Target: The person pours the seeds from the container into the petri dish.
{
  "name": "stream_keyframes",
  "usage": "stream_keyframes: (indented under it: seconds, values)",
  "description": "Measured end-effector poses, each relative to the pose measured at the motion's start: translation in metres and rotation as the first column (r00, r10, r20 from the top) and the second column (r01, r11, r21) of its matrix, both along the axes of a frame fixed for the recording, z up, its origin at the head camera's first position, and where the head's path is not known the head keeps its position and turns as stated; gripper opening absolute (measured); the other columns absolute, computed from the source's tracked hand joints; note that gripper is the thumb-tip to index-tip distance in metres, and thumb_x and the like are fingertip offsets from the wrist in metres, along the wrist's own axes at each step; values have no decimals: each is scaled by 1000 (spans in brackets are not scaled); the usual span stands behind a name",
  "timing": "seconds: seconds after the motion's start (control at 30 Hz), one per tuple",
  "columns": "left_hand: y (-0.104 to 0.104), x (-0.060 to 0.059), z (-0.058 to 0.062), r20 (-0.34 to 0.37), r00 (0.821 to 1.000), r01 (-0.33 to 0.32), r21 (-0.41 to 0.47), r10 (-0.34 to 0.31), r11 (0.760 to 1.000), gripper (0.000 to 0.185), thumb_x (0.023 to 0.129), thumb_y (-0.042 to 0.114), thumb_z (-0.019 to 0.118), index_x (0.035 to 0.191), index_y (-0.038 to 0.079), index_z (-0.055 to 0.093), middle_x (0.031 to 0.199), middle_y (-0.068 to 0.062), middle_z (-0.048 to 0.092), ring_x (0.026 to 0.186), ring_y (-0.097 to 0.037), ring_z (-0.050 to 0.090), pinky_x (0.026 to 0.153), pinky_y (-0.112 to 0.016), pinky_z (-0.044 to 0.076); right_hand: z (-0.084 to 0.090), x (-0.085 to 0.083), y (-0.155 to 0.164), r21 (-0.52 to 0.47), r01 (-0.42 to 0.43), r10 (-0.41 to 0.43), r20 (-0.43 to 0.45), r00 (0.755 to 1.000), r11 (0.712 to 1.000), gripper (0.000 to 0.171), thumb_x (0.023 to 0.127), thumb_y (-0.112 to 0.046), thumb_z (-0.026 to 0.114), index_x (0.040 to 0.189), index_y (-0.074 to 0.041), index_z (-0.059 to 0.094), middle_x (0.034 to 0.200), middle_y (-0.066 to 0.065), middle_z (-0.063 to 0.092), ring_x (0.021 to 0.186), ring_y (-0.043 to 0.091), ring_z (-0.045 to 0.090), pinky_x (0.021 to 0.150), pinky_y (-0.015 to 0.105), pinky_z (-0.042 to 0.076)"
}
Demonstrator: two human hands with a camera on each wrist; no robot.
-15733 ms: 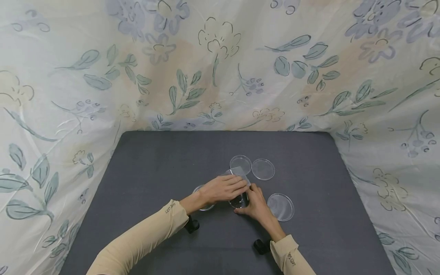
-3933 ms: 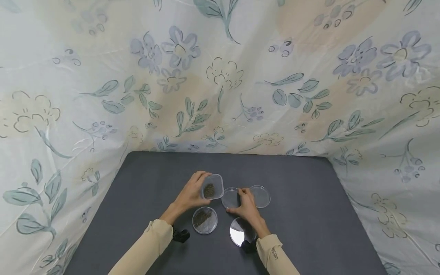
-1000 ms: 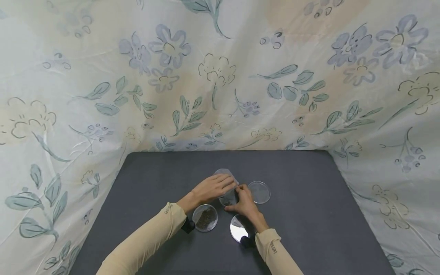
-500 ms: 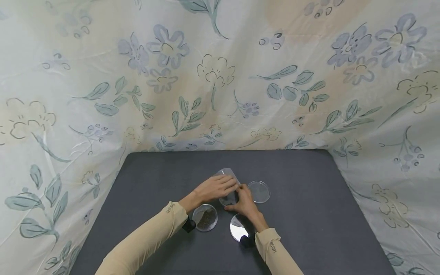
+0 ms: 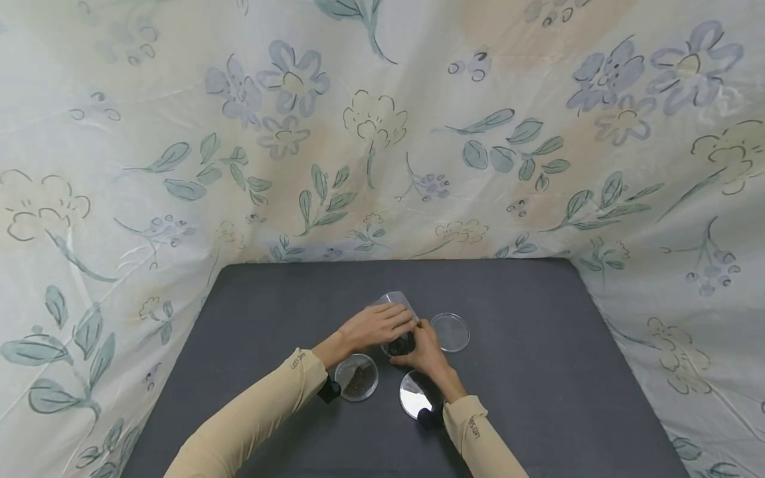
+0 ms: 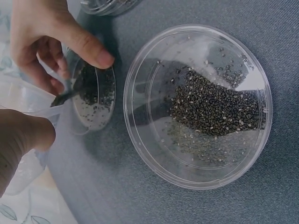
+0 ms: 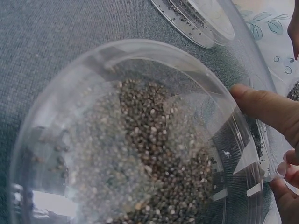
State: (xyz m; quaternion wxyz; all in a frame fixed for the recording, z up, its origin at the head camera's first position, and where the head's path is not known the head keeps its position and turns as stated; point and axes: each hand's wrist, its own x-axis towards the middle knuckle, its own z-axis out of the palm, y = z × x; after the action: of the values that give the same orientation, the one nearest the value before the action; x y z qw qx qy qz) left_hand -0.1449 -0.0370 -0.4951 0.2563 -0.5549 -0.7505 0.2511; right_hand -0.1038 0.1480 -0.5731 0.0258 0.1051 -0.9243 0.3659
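Note:
My left hand [image 5: 376,327] grips a clear plastic tub [image 5: 399,299] and tips it over a petri dish. In the left wrist view, dark speckled seeds that look like chia [image 6: 219,112] lie in the near dish [image 6: 161,135]. More seeds slide off the tub's corner into the tilted-over dish [image 6: 96,114]. My right hand [image 5: 427,352] holds that receiving dish by its rim, thumb on the near side and fingers on the far side. The tub's inside is mostly hidden in the head view.
A clear dish [image 5: 450,332] lies right of the pouring spot. Beneath my right wrist sits another dish [image 5: 417,396] with glare on it; seeds show through its clear plastic in the right wrist view. The dark cloth-covered table [image 5: 538,372] meets a floral curtain [image 5: 382,133].
Since about four seconds ago, the tub has gone from upright to tipped over the right-hand dish. During the last second, dark seeds have gathered there. Earliest, pouring was over another dish.

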Motion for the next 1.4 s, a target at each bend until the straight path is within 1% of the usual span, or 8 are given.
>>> stream_keyframes:
  seconds: [0.1,0.2,0.53,0.8,0.87,1.07,1.23,1.4]
  values:
    - [0,-1,1,-6,1000,11,9,-11,1000,68,84,30,84,145,24,54,145,8,57,137,-9,52,119,-27,40,0,-1,0,1,-3,3,5,1000,1000,92,62,-26,99,139,3,59,127,25,58,118,41,57,104,56,49]
    - [1,-2,1,-16,1000,22,13,-22,1000,64,86,28,82,144,24,55,144,8,57,136,-10,53,119,-27,40,0,-1,1,0,-7,7,2,1000,1000,92,62,-26,99,139,2,59,127,25,58,118,41,57,104,56,49]
    - [1,-2,3,-43,999,25,-16,-26,1000,65,85,30,83,144,24,55,144,8,57,136,-9,52,119,-27,40,1,-2,1,1,-5,5,5,1000,1000,89,62,-26,99,137,2,61,126,24,57,117,41,56,103,56,49]
    - [1,-2,2,-67,997,33,-2,-33,999,60,88,31,79,144,26,56,143,11,58,135,-6,52,119,-25,39,0,-2,1,8,-10,10,1,1000,1000,87,61,-25,99,135,3,61,123,23,57,115,40,56,102,56,49]
    - [2,-2,2,-61,998,33,-7,-33,999,62,87,33,80,144,26,56,143,10,57,135,-7,52,119,-25,39,0,-2,1,11,-13,13,-10,1000,1000,87,61,-25,100,134,3,61,123,24,58,115,41,56,101,57,49]
    - [2,-1,4,-27,999,25,-34,-26,999,70,83,38,84,145,24,54,146,8,56,137,-10,52,119,-27,40,1,-2,1,1,-8,8,16,1000,1000,88,62,-25,99,136,3,60,125,24,57,117,42,55,103,57,49]
    - [2,-1,5,-18,1000,15,-44,-15,999,72,83,36,84,147,24,53,148,8,56,138,-10,51,119,-27,39,2,-2,0,-8,-6,7,29,1000,1000,88,63,-24,99,137,3,60,125,24,57,117,41,55,103,57,49]
    - [2,-1,6,-18,1000,16,-36,-17,999,71,83,35,84,146,24,54,147,9,56,138,-9,52,120,-27,39,2,-2,0,-9,-5,5,31,1000,1000,88,62,-24,99,137,3,61,125,24,57,116,42,56,103,58,49]
